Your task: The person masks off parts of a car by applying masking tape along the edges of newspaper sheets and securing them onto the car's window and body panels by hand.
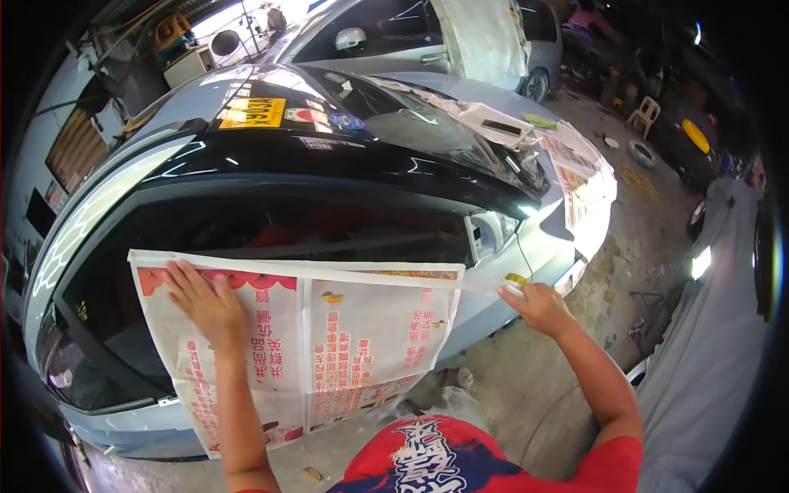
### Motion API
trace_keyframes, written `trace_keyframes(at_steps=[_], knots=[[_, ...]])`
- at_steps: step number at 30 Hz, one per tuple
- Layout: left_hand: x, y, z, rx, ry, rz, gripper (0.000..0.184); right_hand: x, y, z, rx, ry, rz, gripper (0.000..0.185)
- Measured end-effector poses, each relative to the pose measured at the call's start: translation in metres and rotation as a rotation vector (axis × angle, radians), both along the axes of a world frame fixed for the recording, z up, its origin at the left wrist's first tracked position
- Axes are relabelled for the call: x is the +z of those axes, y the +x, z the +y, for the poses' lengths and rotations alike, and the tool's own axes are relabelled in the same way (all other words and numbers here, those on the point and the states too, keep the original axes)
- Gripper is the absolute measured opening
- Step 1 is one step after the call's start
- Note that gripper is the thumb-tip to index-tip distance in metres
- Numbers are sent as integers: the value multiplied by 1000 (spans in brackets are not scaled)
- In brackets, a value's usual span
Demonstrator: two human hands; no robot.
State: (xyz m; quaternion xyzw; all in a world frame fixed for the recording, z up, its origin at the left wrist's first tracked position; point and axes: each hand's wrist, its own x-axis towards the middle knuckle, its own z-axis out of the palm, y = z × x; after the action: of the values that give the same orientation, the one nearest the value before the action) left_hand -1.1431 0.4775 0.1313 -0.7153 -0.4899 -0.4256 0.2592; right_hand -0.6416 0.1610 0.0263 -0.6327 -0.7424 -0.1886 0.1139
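A large newspaper sheet [353, 329] with red print hangs over the side of a grey car [148, 435], just below its dark side window [329, 222]. A pale strip of tape runs along the sheet's top edge and stretches past its right corner. My left hand [201, 300] lies with fingers spread on the sheet's upper left part. At the other end of the strip, my right hand [536, 306] grips a tape roll [514, 283], near the front of the side window.
More newspaper [575, 177] covers the car's front. Another silver car [370, 41] stands behind. Grey sheeting [707, 329] hangs at the right. A white chair [643, 115] and a tyre [641, 154] are on the floor at the upper right.
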Motion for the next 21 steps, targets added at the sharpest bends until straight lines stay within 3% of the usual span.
trace_keyframes(at_steps=[2, 4, 8, 13, 21], knots=[[-32, 35, -26, -128, 9, 81, 74, -3, -8, 12, -75, -27, 27, 64], [-71, 70, -59, -251, -289, 249, 84, -13, -12, 22, -116, -16, 50, 66], [-89, 151, -100, -593, -447, 553, 92, -16, -19, 39, -194, -50, 37, 68], [-123, 222, -99, -846, -331, 668, 79, -14, -34, 55, -306, -114, 22, 65], [-144, 272, -107, -834, -253, 825, 79, 2, -38, 67, -381, -132, 24, 63]])
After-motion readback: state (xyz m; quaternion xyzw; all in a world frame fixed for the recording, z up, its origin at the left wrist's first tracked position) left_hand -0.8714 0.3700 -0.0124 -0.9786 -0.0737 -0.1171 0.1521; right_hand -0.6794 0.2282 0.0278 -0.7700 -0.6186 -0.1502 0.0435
